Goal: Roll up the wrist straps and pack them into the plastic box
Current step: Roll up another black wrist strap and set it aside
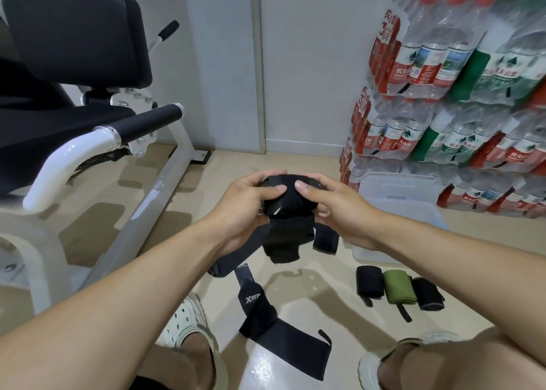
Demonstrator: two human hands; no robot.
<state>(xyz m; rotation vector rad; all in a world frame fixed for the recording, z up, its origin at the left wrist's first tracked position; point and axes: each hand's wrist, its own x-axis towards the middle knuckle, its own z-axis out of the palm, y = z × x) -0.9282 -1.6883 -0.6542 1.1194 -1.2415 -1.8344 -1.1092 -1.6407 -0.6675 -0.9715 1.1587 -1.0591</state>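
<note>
- wrist strap, black and partly rolled, is held in the air between both hands, its loose end hanging toward the floor.
- three rolled straps lie side by side on the floor by the right leg: black roll, green roll, dark roll.
- two unrolled straps lie flat below the hands: flat strap and grey strap.
- one plastic box sits just right of the hands.
- left hand and right hand both curl around the roll, thumbs pressed on top.
</note>
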